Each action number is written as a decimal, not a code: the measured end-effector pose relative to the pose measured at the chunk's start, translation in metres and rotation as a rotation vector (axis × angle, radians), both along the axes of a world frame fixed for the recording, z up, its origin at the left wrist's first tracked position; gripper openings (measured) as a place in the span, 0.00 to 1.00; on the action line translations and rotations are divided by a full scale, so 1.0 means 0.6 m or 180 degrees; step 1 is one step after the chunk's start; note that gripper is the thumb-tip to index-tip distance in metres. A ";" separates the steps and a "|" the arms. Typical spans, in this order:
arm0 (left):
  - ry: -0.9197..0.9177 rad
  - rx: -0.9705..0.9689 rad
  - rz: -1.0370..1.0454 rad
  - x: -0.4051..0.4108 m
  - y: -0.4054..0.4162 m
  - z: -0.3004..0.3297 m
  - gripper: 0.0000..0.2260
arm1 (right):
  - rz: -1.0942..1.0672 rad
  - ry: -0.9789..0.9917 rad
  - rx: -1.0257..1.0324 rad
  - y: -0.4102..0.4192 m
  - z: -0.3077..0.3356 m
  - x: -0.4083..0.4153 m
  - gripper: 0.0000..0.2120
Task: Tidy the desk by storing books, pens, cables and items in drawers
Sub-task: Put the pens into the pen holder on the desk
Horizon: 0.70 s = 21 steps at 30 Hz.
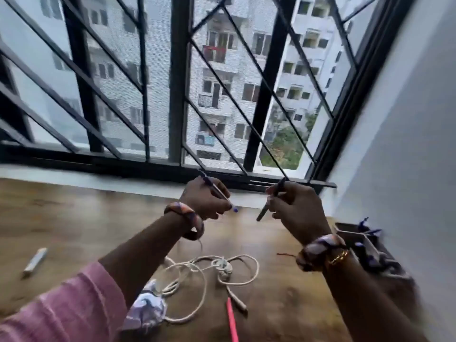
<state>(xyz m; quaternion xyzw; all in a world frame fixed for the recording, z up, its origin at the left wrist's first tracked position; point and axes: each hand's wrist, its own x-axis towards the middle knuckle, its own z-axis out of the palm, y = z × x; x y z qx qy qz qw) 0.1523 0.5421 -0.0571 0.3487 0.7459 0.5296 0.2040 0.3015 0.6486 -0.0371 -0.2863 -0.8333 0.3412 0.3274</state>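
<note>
Holding blue pen [217, 192] in L hand [206, 198], dark pen [270, 201] in R hand [294, 206], frame ctr | organizer [365, 245] lower right | tip: drop pens tips-down, one per slot | cable [209, 275] bottom ctr next

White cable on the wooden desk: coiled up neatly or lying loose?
Loose. The white cable sprawls in uneven, overlapping loops on the wooden desk, unbound, with one plug end beside the pink pen.

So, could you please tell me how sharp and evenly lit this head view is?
Head view: motion blur smears the desk and organiser; both hands are slightly soft; wide-angle distortion bows the window bars; daylight backlights everything, no glare.
</note>
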 end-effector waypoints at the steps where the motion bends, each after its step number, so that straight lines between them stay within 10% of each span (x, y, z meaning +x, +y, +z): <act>1: -0.0060 0.0113 -0.0064 0.022 0.033 0.004 0.09 | -0.0175 0.0049 0.0020 0.026 0.004 0.029 0.04; 9: 0.0583 -0.0031 -0.0780 0.211 0.293 0.032 0.05 | -0.1262 0.0183 0.0229 0.203 0.032 0.234 0.07; 13: 0.1587 -0.0401 -0.0673 0.239 0.369 0.027 0.14 | -0.1312 0.0103 0.0101 0.256 0.012 0.246 0.08; 21: 0.1788 -0.0915 -0.0755 0.234 0.406 -0.018 0.12 | -0.1180 -0.0578 0.0105 0.293 -0.033 0.194 0.10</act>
